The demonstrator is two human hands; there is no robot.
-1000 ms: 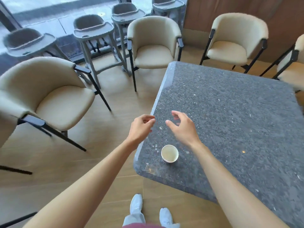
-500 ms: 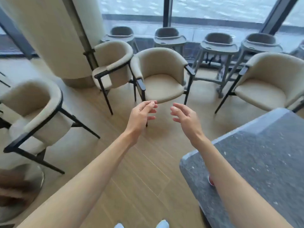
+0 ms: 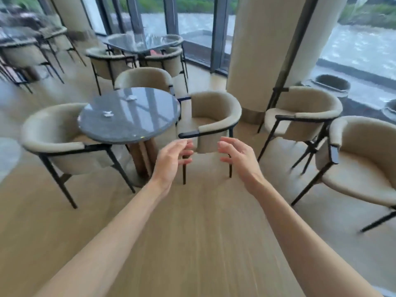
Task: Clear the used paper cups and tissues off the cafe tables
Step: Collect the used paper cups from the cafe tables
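Since a second ago the square speckled table and its paper cup have been left behind, and with the left hand (image 3: 171, 156) and right hand (image 3: 236, 156) empty, loosely spread, two crumpled white tissues (image 3: 107, 113) on the round grey stone table (image 3: 128, 125) ahead-left could be scattered by a hasty grab.

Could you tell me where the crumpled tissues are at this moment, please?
In the head view, two crumpled tissues lie on the round grey table, left of centre, ahead and left of the empty left hand, ringed by beige chairs.
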